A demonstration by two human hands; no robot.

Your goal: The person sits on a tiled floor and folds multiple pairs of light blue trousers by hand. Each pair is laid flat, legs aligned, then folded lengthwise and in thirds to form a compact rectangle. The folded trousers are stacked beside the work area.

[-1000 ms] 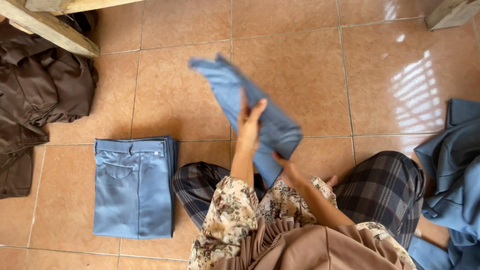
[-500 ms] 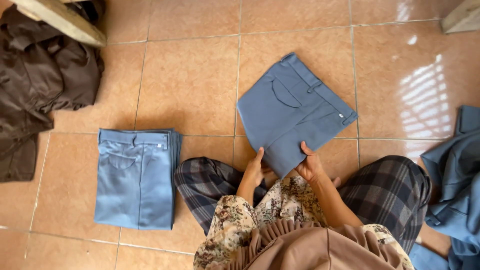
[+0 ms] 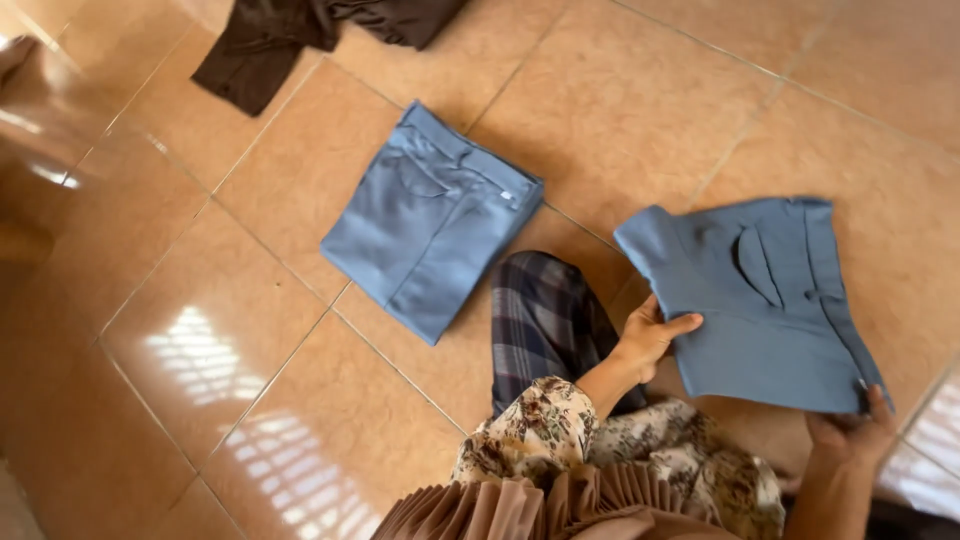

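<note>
She's down on the tiled floor (image 3: 620, 110), and one pair of blue trousers (image 3: 430, 220) already lies folded into a tidy rectangle just off her left knee, waistband and back pocket facing up, edges squared. That one looks done to me.

The second pair (image 3: 755, 300) is in her hands right now, folded down to about the same size and held nearly flat just above the tiles at her right. The left hand (image 3: 650, 335) grips the near left edge, thumb on top and fingers curled under the cloth. The right hand (image 3: 850, 425) pinches the near right corner, closed on the fabric, though most of that hand is tucked beneath, so I can't make out its fingers.

This second pair is the same dusty blue, a smooth uniform-type cloth with a curved pocket seam showing on top and the waistband running along the far right side. The fold is a bit looser than the first: the far left corner curls up slightly and the edges splay rather than line up.

So by my reckoning, one is finished and one is folded but not yet set down. Dark brown clothes (image 3: 300, 35) lie crumpled at the top, well apart from both, unfolded.
</note>
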